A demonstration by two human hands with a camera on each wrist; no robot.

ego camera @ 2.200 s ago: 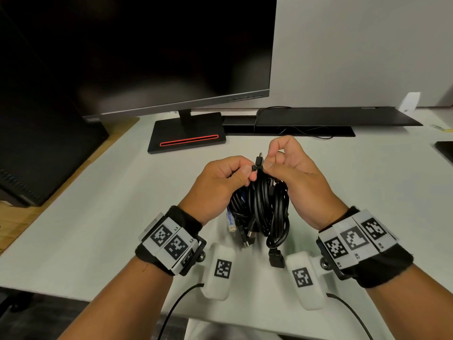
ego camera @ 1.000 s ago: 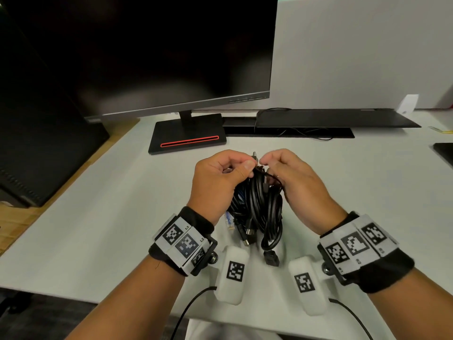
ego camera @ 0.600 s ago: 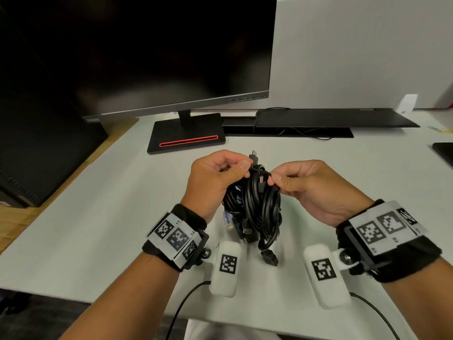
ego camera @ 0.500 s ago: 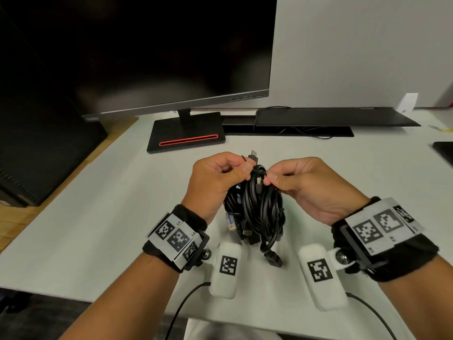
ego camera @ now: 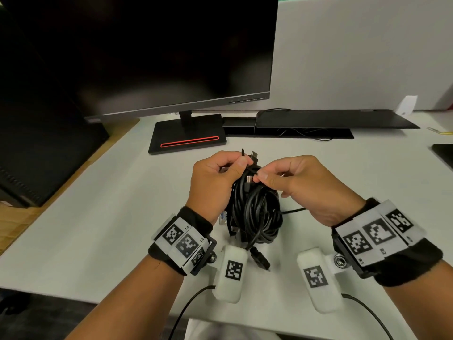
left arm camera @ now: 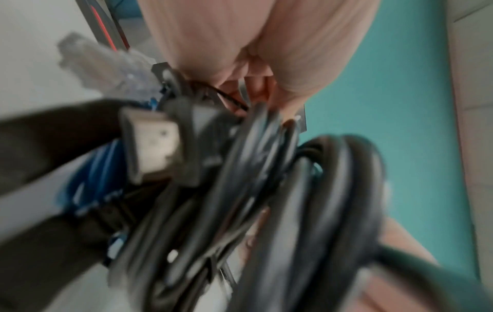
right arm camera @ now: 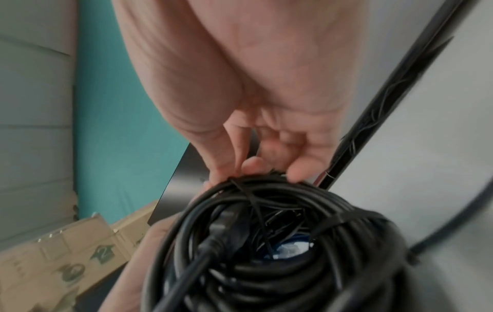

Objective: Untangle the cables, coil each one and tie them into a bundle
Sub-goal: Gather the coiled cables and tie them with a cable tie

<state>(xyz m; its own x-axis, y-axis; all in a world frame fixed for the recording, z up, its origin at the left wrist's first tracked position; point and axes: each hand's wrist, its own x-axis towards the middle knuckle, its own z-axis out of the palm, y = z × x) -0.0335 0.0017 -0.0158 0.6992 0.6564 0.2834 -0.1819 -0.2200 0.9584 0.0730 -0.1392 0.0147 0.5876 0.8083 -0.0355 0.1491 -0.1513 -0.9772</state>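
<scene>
A bundle of coiled black cables (ego camera: 255, 212) hangs upright just above the white table (ego camera: 98, 217). My left hand (ego camera: 241, 164) grips its top from the left, with a thin black tie end (ego camera: 242, 153) sticking up from the fingers. My right hand (ego camera: 259, 177) pinches the thin tie at the bundle's top from the right. A blue cable with a clear plug (ego camera: 222, 218) sits inside the coil, and a black plug (ego camera: 261, 260) dangles below. In the left wrist view the clear plug (left arm camera: 101, 69) and bundle (left arm camera: 266, 211) are blurred. In the right wrist view my fingertips (right arm camera: 250, 166) touch the thin tie (right arm camera: 253, 200).
A dark monitor (ego camera: 147, 57) on a black base (ego camera: 188, 136) stands behind the hands. A flat black device (ego camera: 331, 119) lies at the back right, another black one (ego camera: 49, 148) to the left. A thin black cable (ego camera: 294, 211) runs on the table right of the bundle.
My right hand swung out to the right of the bundle and turned, still pinching at the top. The left hand stayed put; the thin tie end now stands up from its fingers.
</scene>
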